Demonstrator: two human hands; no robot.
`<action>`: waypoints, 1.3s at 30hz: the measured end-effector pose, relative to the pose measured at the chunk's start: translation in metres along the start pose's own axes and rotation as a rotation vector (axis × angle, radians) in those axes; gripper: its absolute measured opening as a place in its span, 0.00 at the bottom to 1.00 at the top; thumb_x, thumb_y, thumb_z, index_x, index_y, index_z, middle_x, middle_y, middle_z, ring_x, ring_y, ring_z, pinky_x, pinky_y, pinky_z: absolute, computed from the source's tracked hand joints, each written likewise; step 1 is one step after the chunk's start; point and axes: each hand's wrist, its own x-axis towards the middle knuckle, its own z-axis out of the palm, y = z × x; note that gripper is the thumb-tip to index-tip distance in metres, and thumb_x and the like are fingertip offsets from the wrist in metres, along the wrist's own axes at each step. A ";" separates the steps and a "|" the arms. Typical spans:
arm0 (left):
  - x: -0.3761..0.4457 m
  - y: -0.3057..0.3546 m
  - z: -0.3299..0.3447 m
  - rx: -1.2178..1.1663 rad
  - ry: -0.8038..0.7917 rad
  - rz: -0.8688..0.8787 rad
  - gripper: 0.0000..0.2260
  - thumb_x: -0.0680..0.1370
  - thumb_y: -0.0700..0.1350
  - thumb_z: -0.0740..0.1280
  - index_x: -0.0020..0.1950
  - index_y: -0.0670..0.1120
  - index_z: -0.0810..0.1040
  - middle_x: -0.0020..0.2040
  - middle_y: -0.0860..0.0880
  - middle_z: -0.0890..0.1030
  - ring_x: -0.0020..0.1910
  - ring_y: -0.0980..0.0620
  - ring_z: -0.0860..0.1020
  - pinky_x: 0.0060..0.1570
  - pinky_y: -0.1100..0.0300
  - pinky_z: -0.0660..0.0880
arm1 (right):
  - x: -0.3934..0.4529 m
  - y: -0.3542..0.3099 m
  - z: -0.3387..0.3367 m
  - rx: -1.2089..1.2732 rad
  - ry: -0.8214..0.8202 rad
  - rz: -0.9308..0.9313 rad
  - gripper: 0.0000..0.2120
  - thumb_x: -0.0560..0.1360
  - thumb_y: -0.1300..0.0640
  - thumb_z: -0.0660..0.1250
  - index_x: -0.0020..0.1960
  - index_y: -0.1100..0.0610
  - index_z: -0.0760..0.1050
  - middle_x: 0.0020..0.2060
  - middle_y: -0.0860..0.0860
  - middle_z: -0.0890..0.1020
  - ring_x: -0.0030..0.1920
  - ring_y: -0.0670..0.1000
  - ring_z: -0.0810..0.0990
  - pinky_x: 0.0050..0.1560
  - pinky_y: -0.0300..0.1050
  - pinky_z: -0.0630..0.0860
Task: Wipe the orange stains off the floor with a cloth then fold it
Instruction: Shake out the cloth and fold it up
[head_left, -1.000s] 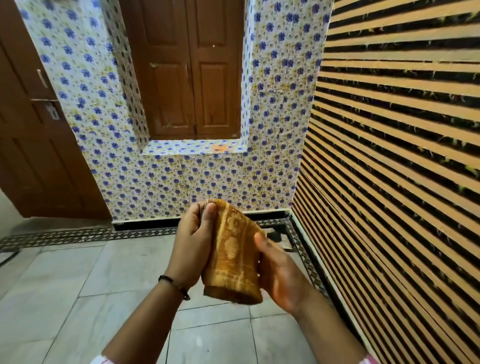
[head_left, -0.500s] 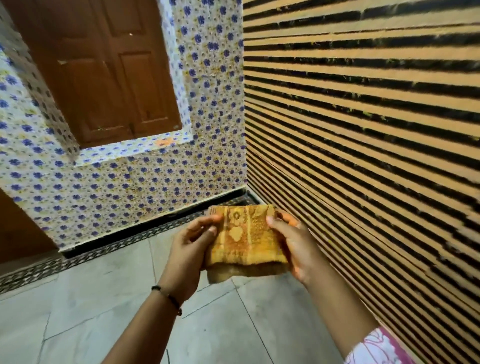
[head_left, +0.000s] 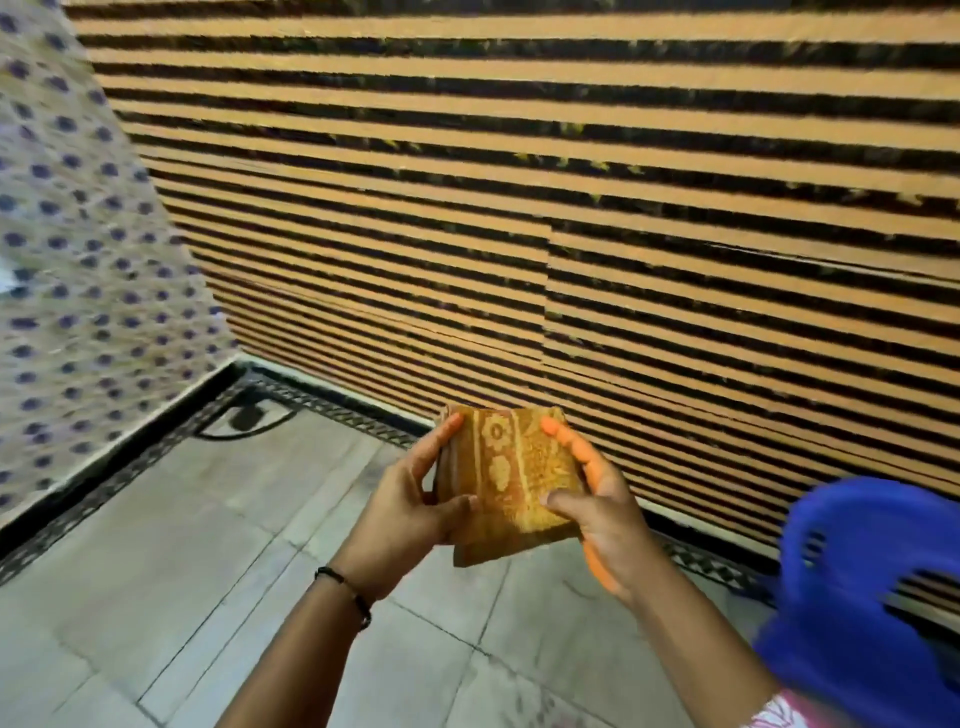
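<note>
An orange-yellow patterned cloth (head_left: 511, 475), folded into a small thick rectangle, is held in the air above the floor between both hands. My left hand (head_left: 410, 512) grips its left edge, thumb at the lower corner and fingers up the side. My right hand (head_left: 597, 499) holds the right edge with the thumb pressed on the front; its fingers and the edge of the palm are stained orange. The grey tiled floor (head_left: 218, 525) below shows no orange stains in view.
A wall of orange and black horizontal stripes (head_left: 571, 218) runs behind the hands. A blue-flowered tiled wall (head_left: 78, 270) stands at the left. A dark patterned border (head_left: 322, 402) lines the floor edge. A blue plastic chair (head_left: 862, 587) sits at the lower right.
The view has swung right: the wooden window and flowered wall left the centre, and the blue chair came in. Both hands keep hold of the folded cloth, now held flatter toward me.
</note>
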 end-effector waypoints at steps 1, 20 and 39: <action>0.006 0.000 0.020 0.018 -0.055 -0.004 0.35 0.73 0.31 0.68 0.71 0.61 0.63 0.73 0.55 0.63 0.63 0.45 0.74 0.46 0.49 0.80 | -0.010 -0.002 -0.021 -0.018 0.035 -0.015 0.32 0.71 0.77 0.61 0.63 0.44 0.73 0.56 0.52 0.81 0.50 0.48 0.83 0.44 0.44 0.79; 0.091 -0.108 0.443 0.056 -0.499 -0.088 0.35 0.71 0.32 0.69 0.71 0.56 0.62 0.73 0.52 0.65 0.66 0.49 0.72 0.50 0.53 0.79 | -0.141 -0.011 -0.437 0.016 0.559 0.072 0.28 0.71 0.74 0.62 0.57 0.43 0.78 0.57 0.54 0.80 0.51 0.51 0.80 0.42 0.43 0.77; 0.233 -0.313 0.625 0.252 -0.488 -0.513 0.25 0.67 0.43 0.71 0.62 0.55 0.72 0.59 0.63 0.75 0.43 0.67 0.77 0.44 0.65 0.76 | -0.052 0.127 -0.687 -0.030 0.671 0.510 0.25 0.74 0.73 0.61 0.62 0.48 0.72 0.60 0.51 0.77 0.52 0.46 0.77 0.46 0.30 0.74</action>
